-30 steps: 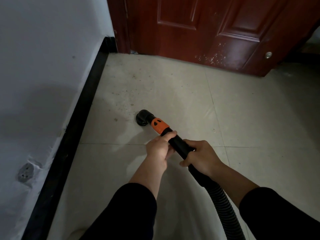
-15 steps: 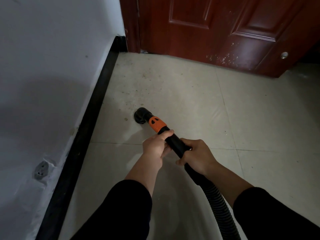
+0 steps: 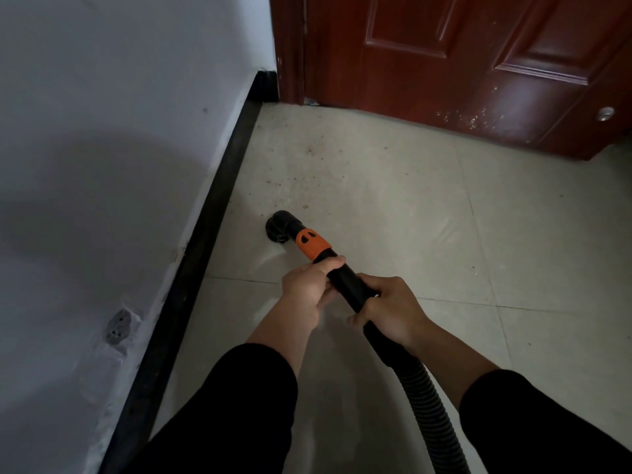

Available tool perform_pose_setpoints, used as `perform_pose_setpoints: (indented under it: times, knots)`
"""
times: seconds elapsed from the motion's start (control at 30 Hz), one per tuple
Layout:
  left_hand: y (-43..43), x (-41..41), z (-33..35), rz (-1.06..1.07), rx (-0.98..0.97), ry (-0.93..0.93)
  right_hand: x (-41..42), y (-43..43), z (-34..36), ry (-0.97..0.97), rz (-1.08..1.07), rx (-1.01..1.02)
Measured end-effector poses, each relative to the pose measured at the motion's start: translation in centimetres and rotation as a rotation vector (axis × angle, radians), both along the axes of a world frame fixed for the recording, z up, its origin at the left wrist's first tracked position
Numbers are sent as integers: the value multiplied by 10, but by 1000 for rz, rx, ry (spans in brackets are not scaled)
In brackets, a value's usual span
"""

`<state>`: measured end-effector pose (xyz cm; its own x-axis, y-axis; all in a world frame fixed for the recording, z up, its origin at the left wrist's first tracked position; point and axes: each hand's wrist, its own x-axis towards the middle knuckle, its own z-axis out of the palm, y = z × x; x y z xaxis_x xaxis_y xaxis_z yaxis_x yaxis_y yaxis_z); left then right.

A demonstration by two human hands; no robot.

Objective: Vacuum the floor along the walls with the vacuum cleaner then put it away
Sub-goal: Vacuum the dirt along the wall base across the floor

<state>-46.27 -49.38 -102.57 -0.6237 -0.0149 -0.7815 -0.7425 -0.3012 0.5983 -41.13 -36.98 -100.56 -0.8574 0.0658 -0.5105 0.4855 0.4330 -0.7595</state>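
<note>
**Nozzle down on tile, short of the skirting**

The black pipe (image 3: pixel 345 283) is held two-handed. The left hand (image 3: pixel 306 285) is wrapped round it just behind the orange collar (image 3: pixel 313 244), with the thumb laid over the top. The right hand (image 3: pixel 390 311) is closed round it further back, where the ribbed hose (image 3: pixel 432 408) is joined. Neither hand is spread; both are clamped on the pipe. Likely reason: the front hand is used for steering and downward pressure, the rear hand for push and for taking up the hose's drag.

The nozzle (image 3: pixel 278 227) is bent down off the collar and set on the floor (image 3: pixel 461 234). It is near the black skirting (image 3: pixel 205 241) but not touching it; a strip of tile is left between. Its mouth is hidden underneath. Loose specks (image 3: pixel 301 179) are seen ahead of it, towards the corner by the door (image 3: pixel 444 63), so the edge run is judged unfinished. The vacuum's body is not in view and the hose is led out of frame at the bottom. Putting away is judged not begun.

Count:
- hands 2
- black sleeves (image 3: pixel 260 405) 2
- pipe 1
- collar 1
- nozzle 1
- hose 1
- door 1, with 1 round metal fitting (image 3: pixel 606 113) low on it
- wall (image 3: pixel 102 148) 1, with 1 socket (image 3: pixel 118 328) low down, above the skirting
</note>
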Motion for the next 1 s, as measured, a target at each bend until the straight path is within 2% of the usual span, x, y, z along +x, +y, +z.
perform_pose_setpoints:
  times: [1.0]
  knots:
    - [-75, -43, -15, 12, 5, 16, -41, -71, -22, 100, 67, -26]
